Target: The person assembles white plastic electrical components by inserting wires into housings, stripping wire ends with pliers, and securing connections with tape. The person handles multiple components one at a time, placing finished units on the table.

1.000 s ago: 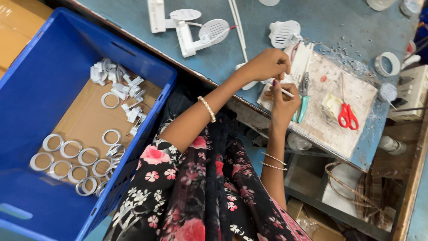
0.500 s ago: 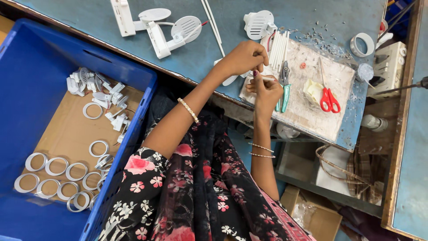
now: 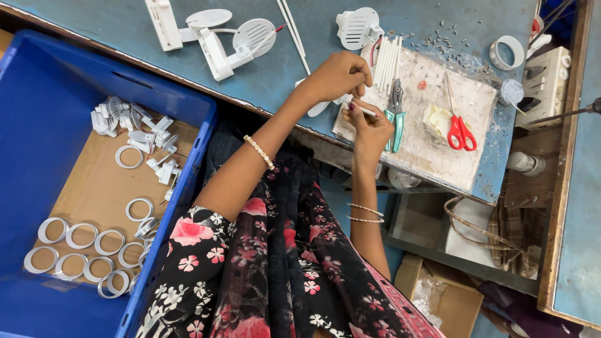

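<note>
You hold a thin white tube [image 3: 365,110] between both hands at the near edge of the pale work board [image 3: 432,150], which lies on the blue bench [image 3: 313,31]. Your right hand [image 3: 370,128] pinches the tube from below with fingertips closed on it; your left hand [image 3: 338,75] is curled at the tube's 10 o'clock, fingers clenched around its far end and a small white plastic part [image 3: 318,107].

At 2 o'clock from the tube a bundle of white tubes [image 3: 388,59] lies on the board, and just at 3 o'clock rest the green-handled pliers [image 3: 395,112]. Farther toward 3 o'clock lie the red-handled scissors [image 3: 460,128]. At 12 o'clock sits a round white grille [image 3: 358,28]; at 10 o'clock, two more white fan-like assemblies [image 3: 216,34].

At 8 o'clock, well apart, the blue crate [image 3: 56,94] holds white rings [image 3: 87,247] and small white plastic pieces [image 3: 134,134] on cardboard.
</note>
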